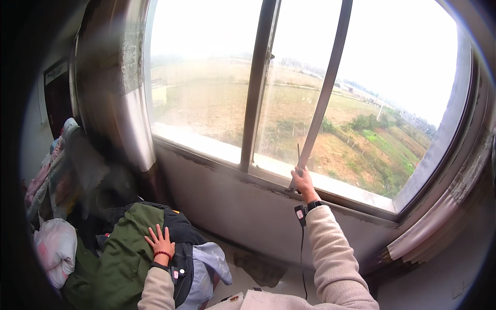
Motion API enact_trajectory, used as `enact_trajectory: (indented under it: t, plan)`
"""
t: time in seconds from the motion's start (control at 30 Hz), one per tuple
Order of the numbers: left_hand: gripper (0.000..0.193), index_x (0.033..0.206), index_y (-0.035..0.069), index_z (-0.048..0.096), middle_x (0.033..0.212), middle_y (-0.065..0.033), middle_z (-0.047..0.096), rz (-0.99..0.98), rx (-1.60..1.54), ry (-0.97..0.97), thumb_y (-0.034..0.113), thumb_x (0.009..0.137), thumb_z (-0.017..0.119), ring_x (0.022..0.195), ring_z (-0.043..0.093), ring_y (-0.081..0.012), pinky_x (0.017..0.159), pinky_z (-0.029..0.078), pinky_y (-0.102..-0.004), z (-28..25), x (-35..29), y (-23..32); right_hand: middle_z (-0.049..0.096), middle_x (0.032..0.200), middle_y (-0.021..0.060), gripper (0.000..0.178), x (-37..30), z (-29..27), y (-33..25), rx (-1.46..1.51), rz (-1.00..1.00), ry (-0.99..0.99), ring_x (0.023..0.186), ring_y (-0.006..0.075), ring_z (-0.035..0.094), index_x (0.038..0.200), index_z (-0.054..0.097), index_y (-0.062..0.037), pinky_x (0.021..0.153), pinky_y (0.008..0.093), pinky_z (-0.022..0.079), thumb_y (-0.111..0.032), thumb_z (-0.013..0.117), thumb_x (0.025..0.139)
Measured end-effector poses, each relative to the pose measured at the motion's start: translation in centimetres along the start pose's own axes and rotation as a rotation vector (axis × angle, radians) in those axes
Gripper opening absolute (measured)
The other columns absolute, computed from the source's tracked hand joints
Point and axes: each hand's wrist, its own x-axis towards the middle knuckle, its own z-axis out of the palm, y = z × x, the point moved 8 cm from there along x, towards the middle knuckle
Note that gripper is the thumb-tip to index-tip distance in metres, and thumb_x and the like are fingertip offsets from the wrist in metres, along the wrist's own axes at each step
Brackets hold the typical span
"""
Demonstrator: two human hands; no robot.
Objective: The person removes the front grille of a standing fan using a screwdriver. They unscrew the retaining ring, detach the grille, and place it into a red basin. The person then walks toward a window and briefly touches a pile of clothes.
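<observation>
My left hand [161, 243] lies flat with fingers spread on a heap of clothes, on a dark green garment [124, 243] beside a dark jacket [182, 268]. At the window's lower edge, my right hand [304, 183] is closed around a slim dark tool [298, 152]. Its thin tip points up beside the edge of the sliding window sash [324, 98], and its lower end shows near the bottom track. The fingers hide most of it, so its kind cannot be made out. A black cable [303, 258] hangs from a small device at my right wrist.
The window's right part stands open above the sill [356, 194]. A gathered curtain [139, 124] hangs at the left, another [439, 227] at the right. Bagged bedding [56, 250] and a light blue garment [212, 261] lie in the pile. A dark patch [261, 268] is on the floor.
</observation>
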Motion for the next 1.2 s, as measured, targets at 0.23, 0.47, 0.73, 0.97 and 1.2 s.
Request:
enact_trajectory:
  t: [0.23,0.47,0.73,0.97,1.2]
  plan:
    - [0.063,0.145,0.021,0.042,0.158,-0.0120,0.023,0.050,-0.204,-0.238,0.042,0.089,0.061,0.146,0.005,-0.0444,0.114,0.005,-0.0664,1.6,-3.6,3.0,0.060,0.092,-0.0006,0.029,0.7,-1.2,0.4,-0.043,0.031,-0.198,0.065,0.0066,0.050,0.109,0.061,-0.0065,0.058,0.0251,0.045,-0.029,0.067,0.093]
    - [0.055,0.141,0.018,0.045,0.153,-0.0103,0.034,-0.004,-0.319,-0.305,0.038,0.092,0.058,0.144,0.023,-0.0390,0.116,0.016,-0.0585,1.9,-8.3,4.9,0.060,0.090,-0.0013,0.042,-3.1,-5.4,-2.5,0.118,0.148,-0.345,0.073,0.0088,0.055,0.118,0.062,-0.0008,0.063,0.0269,0.048,-0.034,0.066,0.094]
    - [0.051,0.133,0.015,0.055,0.154,-0.0076,0.032,0.044,-0.350,-0.370,0.041,0.089,0.062,0.142,0.028,-0.0365,0.112,0.027,-0.0548,2.2,-16.3,7.1,0.065,0.093,0.0018,0.039,-11.1,-5.9,-2.8,0.060,0.235,-0.690,0.077,0.0095,0.061,0.113,0.064,-0.0054,0.062,0.0262,0.049,-0.041,0.061,0.096]
    - [0.049,0.126,0.014,0.062,0.127,-0.0138,0.061,0.336,-0.472,-0.265,0.045,0.089,0.057,0.118,0.056,-0.0357,0.101,0.043,-0.0477,-0.1,-22.9,9.5,0.066,0.117,0.0045,0.046,-24.6,-3.0,-6.7,0.110,0.229,-1.088,0.103,0.0122,0.063,0.130,0.057,-0.0048,0.082,0.0253,0.049,-0.040,0.056,0.099]
    - [0.042,0.127,0.001,0.059,0.117,-0.0112,0.067,0.301,-1.610,-0.464,0.033,0.102,0.049,0.106,0.065,-0.0198,0.090,0.051,-0.0304,-6.8,-28.5,14.9,0.055,0.076,-0.0090,0.028,-39.9,-4.4,-14.1,0.164,0.282,-1.025,0.060,0.0001,0.046,0.103,0.063,-0.0115,0.049,0.0193,0.035,-0.038,0.058,0.098]
